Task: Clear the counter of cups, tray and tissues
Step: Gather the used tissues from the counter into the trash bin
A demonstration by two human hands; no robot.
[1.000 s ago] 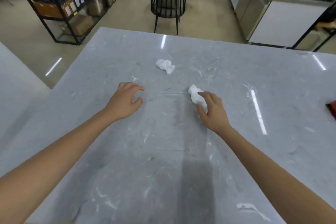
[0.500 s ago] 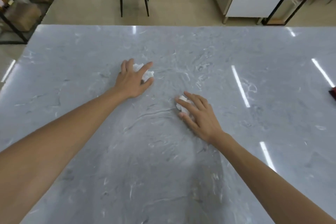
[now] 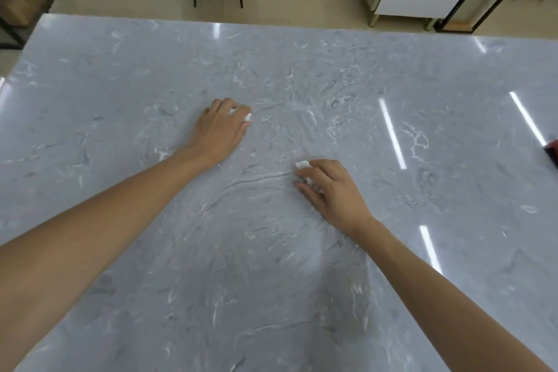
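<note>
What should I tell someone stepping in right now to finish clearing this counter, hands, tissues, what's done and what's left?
Left hand: curled over a crumpled tissue on the grey counter, gripping it.
Right hand: fingers closed round a second tissue, nearer the person.
Both tissues are grasped but neither looks lifted off the counter yet.
No cups or tray in view, so those seem already cleared.
Left to do: lift both tissues away. A dark red object sits at the right edge; I cannot tell what it is.

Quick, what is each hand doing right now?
Left hand: fingers curled round a crumpled tissue.
Right hand: fingers curled round another tissue.
</note>
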